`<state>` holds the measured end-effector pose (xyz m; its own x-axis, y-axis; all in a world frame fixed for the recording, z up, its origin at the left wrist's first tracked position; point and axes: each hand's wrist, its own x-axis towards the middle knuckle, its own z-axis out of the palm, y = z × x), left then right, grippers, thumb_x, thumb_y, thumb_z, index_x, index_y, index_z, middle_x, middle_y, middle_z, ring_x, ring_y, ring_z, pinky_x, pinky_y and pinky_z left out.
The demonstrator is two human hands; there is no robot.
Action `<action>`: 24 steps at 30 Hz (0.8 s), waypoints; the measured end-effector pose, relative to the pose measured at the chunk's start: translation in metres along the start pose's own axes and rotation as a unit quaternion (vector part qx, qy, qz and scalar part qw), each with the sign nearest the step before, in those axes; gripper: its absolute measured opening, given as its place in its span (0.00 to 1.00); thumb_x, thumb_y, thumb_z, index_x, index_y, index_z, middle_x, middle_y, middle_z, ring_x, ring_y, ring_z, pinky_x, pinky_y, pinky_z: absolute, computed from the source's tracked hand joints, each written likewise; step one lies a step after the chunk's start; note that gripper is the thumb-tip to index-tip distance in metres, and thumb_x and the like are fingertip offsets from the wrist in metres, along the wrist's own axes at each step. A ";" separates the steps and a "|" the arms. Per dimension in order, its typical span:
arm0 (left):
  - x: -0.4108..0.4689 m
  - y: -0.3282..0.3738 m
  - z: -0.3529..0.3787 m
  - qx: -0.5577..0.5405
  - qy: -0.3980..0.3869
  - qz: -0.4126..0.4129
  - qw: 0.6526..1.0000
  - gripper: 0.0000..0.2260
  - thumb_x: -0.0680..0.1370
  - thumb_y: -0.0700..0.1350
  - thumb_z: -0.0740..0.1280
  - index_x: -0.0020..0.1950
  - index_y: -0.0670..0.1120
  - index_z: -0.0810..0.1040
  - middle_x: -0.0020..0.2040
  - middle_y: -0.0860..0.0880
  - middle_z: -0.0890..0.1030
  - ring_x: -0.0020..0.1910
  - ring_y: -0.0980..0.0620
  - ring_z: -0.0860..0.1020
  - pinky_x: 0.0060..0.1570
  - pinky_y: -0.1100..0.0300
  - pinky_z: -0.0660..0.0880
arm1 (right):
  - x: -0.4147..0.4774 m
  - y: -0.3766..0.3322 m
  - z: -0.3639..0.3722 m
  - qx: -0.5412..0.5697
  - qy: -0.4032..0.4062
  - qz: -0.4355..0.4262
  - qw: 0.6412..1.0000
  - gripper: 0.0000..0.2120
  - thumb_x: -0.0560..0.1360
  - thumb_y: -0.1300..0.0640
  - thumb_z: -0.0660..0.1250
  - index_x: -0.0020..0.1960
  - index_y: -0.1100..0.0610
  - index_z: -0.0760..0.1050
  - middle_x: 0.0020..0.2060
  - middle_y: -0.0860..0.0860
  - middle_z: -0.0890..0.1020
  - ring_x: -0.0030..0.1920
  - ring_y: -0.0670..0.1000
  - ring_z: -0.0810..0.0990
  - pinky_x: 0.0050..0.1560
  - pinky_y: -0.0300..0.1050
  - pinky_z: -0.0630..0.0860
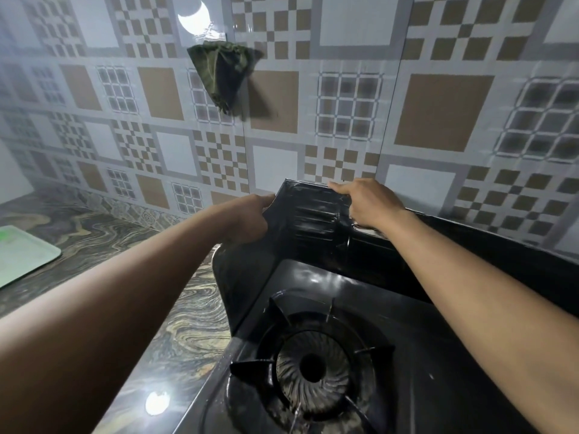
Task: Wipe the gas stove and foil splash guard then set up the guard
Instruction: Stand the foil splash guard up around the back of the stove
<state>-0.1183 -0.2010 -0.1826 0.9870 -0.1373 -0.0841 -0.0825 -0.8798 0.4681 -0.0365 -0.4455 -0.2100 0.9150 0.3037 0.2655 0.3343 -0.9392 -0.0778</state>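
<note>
The black gas stove (416, 355) fills the lower right, its burner (311, 366) ringed by a pan support. A dark, creased foil splash guard (308, 214) stands upright around the stove's back left corner, with one panel running along the wall and another down the stove's left side. My left hand (250, 217) grips the guard's left edge near the top. Pinching the top edge of the same corner panel is my right hand (366, 200). A dark green cloth (219, 73) hangs from a hook on the tiled wall above.
A patterned tiled wall (438, 111) rises right behind the guard. The marbled countertop (175, 324) stretches to the left of the stove, with a pale green tray (22, 255) at the far left edge.
</note>
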 end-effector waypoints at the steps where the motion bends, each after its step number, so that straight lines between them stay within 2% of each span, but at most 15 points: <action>1: -0.001 0.002 0.000 0.003 -0.004 -0.001 1.000 0.33 0.75 0.33 0.62 0.77 0.55 0.65 0.69 0.46 0.75 0.65 0.44 0.74 0.60 0.52 0.75 | -0.001 0.000 -0.001 0.002 -0.002 0.001 1.000 0.40 0.74 0.75 0.56 0.76 0.41 0.63 0.74 0.56 0.68 0.68 0.59 0.74 0.54 0.51 0.78; 3: -0.002 0.005 0.000 0.007 -0.007 0.000 1.000 0.33 0.75 0.32 0.62 0.78 0.52 0.63 0.73 0.46 0.72 0.69 0.43 0.71 0.61 0.56 0.71 | -0.004 0.001 -0.005 0.003 -0.008 0.004 1.000 0.40 0.74 0.75 0.56 0.76 0.41 0.63 0.74 0.56 0.68 0.67 0.59 0.75 0.52 0.49 0.78; 5: -0.003 0.008 -0.001 0.003 -0.002 0.003 1.000 0.32 0.76 0.32 0.61 0.79 0.50 0.62 0.73 0.46 0.71 0.70 0.43 0.70 0.58 0.58 0.69 | -0.006 0.003 -0.011 0.005 -0.015 0.011 1.000 0.39 0.74 0.75 0.55 0.76 0.41 0.63 0.75 0.55 0.68 0.68 0.59 0.73 0.56 0.51 0.78; 9: -0.005 0.010 0.001 -0.005 -0.004 -0.003 1.000 0.32 0.76 0.33 0.62 0.79 0.50 0.62 0.72 0.45 0.72 0.69 0.43 0.71 0.58 0.56 0.71 | -0.011 0.004 -0.020 0.000 -0.028 0.015 1.000 0.41 0.73 0.75 0.54 0.76 0.39 0.62 0.75 0.55 0.67 0.65 0.59 0.75 0.53 0.51 0.79; 11: -0.006 0.008 0.006 -0.001 -0.005 -0.012 1.000 0.33 0.76 0.34 0.63 0.79 0.50 0.61 0.71 0.45 0.73 0.68 0.43 0.72 0.60 0.56 0.71 | -0.013 0.004 -0.018 -0.006 -0.037 0.015 0.999 0.41 0.74 0.74 0.53 0.77 0.39 0.61 0.75 0.54 0.67 0.67 0.58 0.74 0.54 0.50 0.78; 14: -0.007 0.005 0.013 -0.009 0.012 -0.014 1.000 0.32 0.74 0.34 0.64 0.77 0.49 0.64 0.64 0.43 0.78 0.62 0.42 0.76 0.61 0.49 0.75 | -0.009 0.001 -0.012 -0.015 -0.044 0.010 0.999 0.34 0.79 0.67 0.57 0.78 0.41 0.58 0.74 0.54 0.69 0.71 0.57 0.70 0.61 0.53 0.75; 16: -0.007 0.006 0.015 0.002 0.025 -0.019 1.000 0.34 0.74 0.34 0.65 0.79 0.47 0.60 0.66 0.41 0.76 0.63 0.41 0.75 0.61 0.51 0.74 | -0.004 -0.004 -0.010 -0.028 -0.044 0.001 0.999 0.29 0.81 0.59 0.58 0.79 0.42 0.56 0.71 0.54 0.71 0.69 0.57 0.70 0.61 0.53 0.74; 18: -0.007 0.005 0.014 0.016 0.037 -0.024 0.999 0.36 0.74 0.36 0.65 0.80 0.46 0.55 0.71 0.41 0.72 0.67 0.41 0.72 0.61 0.54 0.72 | 0.002 -0.012 -0.010 -0.043 -0.029 -0.026 0.998 0.29 0.81 0.55 0.60 0.79 0.44 0.56 0.69 0.53 0.71 0.68 0.57 0.70 0.60 0.54 0.73; 21: -0.010 0.000 0.012 0.026 0.054 -0.032 0.998 0.37 0.74 0.40 0.69 0.80 0.44 0.56 0.74 0.41 0.70 0.70 0.41 0.70 0.63 0.54 0.70 | 0.013 -0.030 -0.008 -0.034 -0.002 -0.083 0.996 0.29 0.80 0.51 0.63 0.79 0.46 0.57 0.69 0.52 0.70 0.69 0.56 0.69 0.61 0.55 0.74; 24: -0.018 -0.006 0.011 0.021 0.079 -0.044 0.996 0.31 0.74 0.42 0.71 0.76 0.42 0.66 0.68 0.40 0.75 0.65 0.41 0.74 0.60 0.52 0.73 | 0.030 -0.052 -0.005 0.012 -0.022 -0.152 0.988 0.31 0.79 0.51 0.67 0.79 0.46 0.59 0.72 0.50 0.69 0.72 0.55 0.67 0.66 0.57 0.71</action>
<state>-0.1372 -0.1983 -0.1932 0.9998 0.0112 0.0182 0.0024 -0.9042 0.4270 -0.0282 -0.3881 -0.1933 0.7799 0.5787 0.2385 0.6005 -0.7992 -0.0245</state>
